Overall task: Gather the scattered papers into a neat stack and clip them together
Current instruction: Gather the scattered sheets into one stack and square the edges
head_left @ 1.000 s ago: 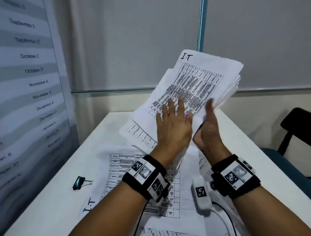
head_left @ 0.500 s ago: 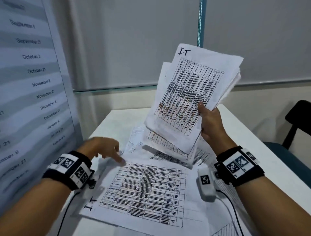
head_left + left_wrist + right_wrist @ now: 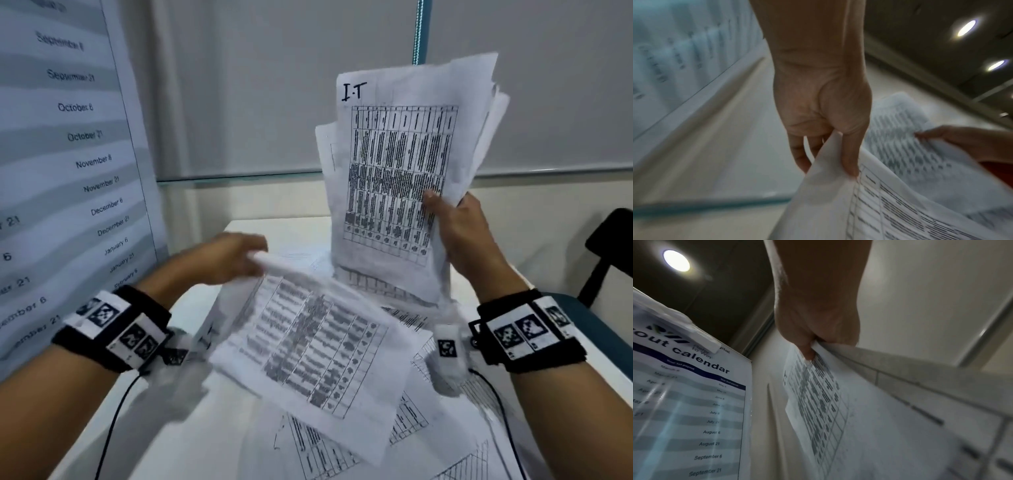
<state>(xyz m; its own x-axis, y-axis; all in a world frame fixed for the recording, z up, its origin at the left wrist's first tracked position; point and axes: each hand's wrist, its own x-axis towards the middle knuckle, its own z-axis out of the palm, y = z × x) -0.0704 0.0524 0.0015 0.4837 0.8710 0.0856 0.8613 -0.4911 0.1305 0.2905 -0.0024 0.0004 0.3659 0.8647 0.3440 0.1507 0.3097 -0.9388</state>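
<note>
A payout calendar poster (image 3: 68, 171), smooth and banded in grey and white with dates printed down it, is seen standing at the far left edge of the white table (image 3: 144, 394). Next rightward, the left hand (image 3: 222, 262) is clamped on the far edge of a single sheet (image 3: 308, 346): in the left wrist view the thumb lies on the printed face and the fingers (image 3: 799, 155) are curled beneath, a pinch grip. The sheet is lifted off the table and bows under its own weight, blurred; it is judged light, limp and easily creased, so an edge or corner pinch with support from below is thought best. Beneath it, further loose papers (image 3: 342, 445) with printed tables lie overlapped on the table, thin, flat and matte. To the right, the right hand (image 3: 469, 233) is closed on the lower right edge of the gathered bundle (image 3: 400, 164), held roughly upright above the table with "I.T" handwritten on top; the thumb presses the front, the fingers are hidden behind. The bundle's edges are uneven and fanned at the upper right, so slipping between sheets is judged likely unless squared by tapping. No clip is visible in these views. A dark chair (image 3: 609, 246) stands at far right.
</note>
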